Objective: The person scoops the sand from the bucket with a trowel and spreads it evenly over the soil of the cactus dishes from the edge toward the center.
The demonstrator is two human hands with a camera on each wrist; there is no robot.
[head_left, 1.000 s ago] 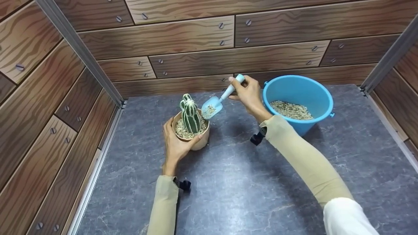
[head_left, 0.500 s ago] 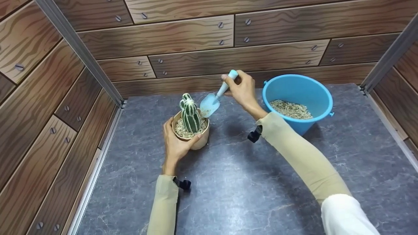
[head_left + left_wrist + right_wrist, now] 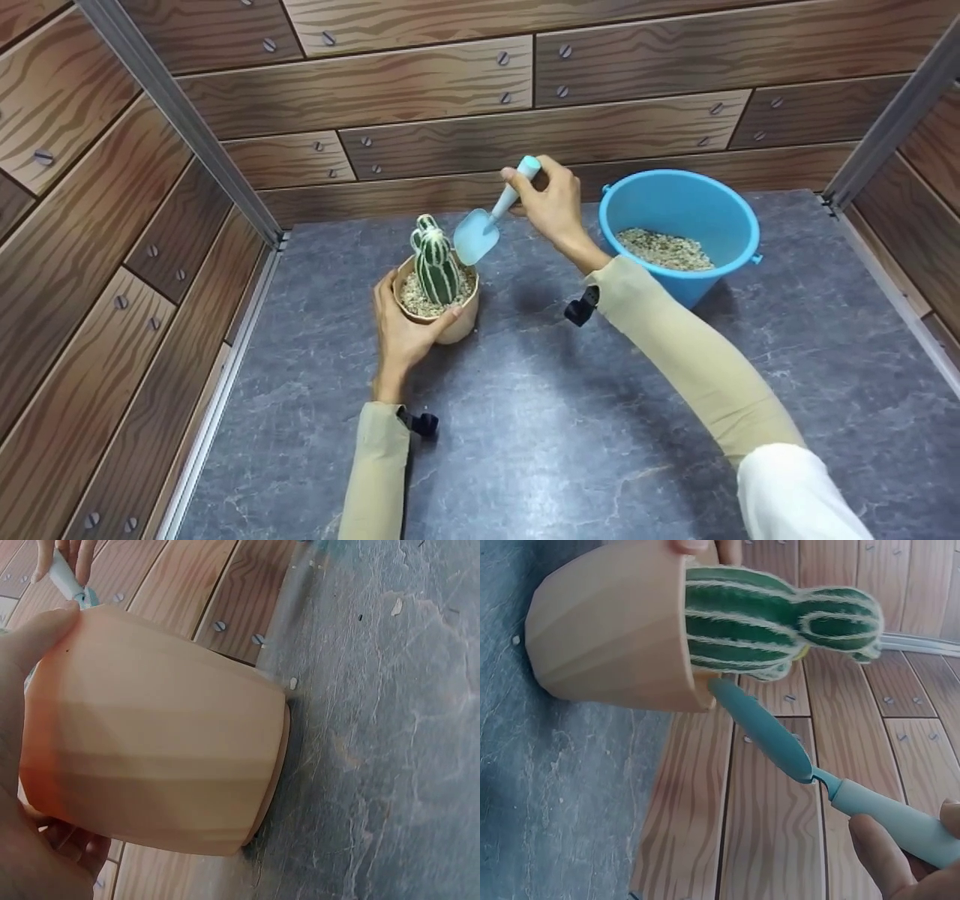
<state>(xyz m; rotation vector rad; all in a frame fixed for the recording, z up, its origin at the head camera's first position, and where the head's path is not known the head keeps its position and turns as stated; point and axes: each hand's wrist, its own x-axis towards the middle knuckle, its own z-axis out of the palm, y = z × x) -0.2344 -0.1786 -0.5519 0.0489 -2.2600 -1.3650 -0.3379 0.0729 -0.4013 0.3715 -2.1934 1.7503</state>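
A green cactus with white stripes [image 3: 436,268] stands in a beige faceted pot [image 3: 165,727], with pale gravel [image 3: 424,304] around its base. My left hand [image 3: 405,334] grips the pot near its rim, thumb on the near side and fingers around the left. My right hand [image 3: 553,199] holds a light blue trowel [image 3: 477,236] by its handle, between thumb and fingers. The trowel's blade tilts down, its tip at the pot's right rim beside the cactus, as the right wrist view shows. No gravel is visible on the blade now.
A blue bucket [image 3: 679,191] with gravel inside stands to the right, behind my right forearm. Wood-patterned walls [image 3: 442,82] close off the back and sides of the grey marbled surface [image 3: 510,420]. Small grains lie beside the pot.
The gravel on the trowel's blade has slid off at the pot. My right hand has moved left and tipped the handle up more steeply. The left hand keeps its hold on the pot.
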